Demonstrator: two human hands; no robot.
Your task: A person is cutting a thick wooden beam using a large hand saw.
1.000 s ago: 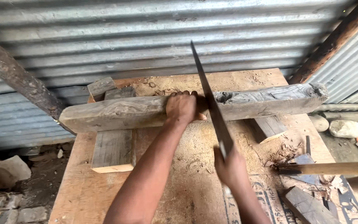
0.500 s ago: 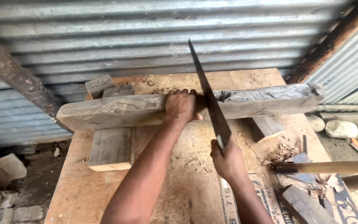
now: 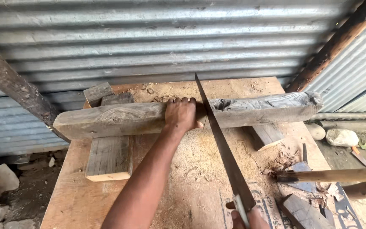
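A long weathered wooden beam (image 3: 115, 118) lies crosswise on a plywood table (image 3: 73, 199), propped on two wooden blocks. My left hand (image 3: 182, 114) presses down on top of the beam near its middle. A hand saw (image 3: 221, 148) runs from the bottom of the view up across the beam, its blade set against the beam just right of my left hand. My right hand (image 3: 246, 218) grips the saw's handle at the bottom edge and is mostly cut off by the frame.
Sawdust covers the table. A flat block (image 3: 109, 157) supports the beam at left, another (image 3: 267, 135) at right. A wooden tool handle (image 3: 331, 174) and offcuts lie at the right. Corrugated metal walls (image 3: 170, 38) stand behind, with stones (image 3: 342, 136) on the ground at right.
The saw has been drawn back toward me, and my right hand has dropped to the bottom edge of the view. My left hand stays on the beam.
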